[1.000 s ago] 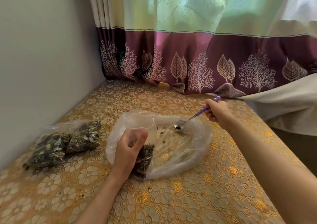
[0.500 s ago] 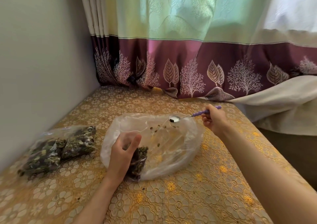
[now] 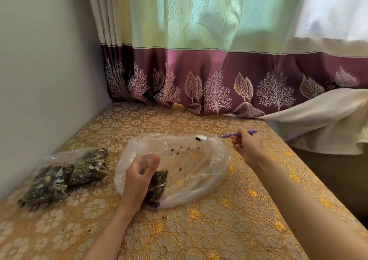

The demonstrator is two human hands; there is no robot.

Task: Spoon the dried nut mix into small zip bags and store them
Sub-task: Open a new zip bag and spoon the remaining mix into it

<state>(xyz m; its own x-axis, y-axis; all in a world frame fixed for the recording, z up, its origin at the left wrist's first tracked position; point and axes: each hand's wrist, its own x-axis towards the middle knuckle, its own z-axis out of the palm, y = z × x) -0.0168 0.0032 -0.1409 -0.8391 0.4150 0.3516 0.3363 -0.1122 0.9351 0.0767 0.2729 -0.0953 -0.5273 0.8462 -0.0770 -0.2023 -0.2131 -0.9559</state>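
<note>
Purple-handled spoon (image 3: 225,136) has lifted clear of the big clear bag (image 3: 199,172) since a second ago; it was down in the plastic, now it sits at the bag's upper-right edge with a scrap or two of mix in the bowl. Your right hand (image 3: 247,146) pinches the handle. Your left hand (image 3: 139,178) hasn't moved: fingers curled round the small zip bag (image 3: 159,186), centre frame, its mouth hidden behind the hand. Big bag is down to a few loose nut bits (image 3: 180,150), so you're likely on the last scoops. Next move looks like carrying the spoon left to the zip bag; keep it level. Filled bags (image 3: 65,174) sit at left by the wall, on the gold tablecloth (image 3: 199,229).
</note>
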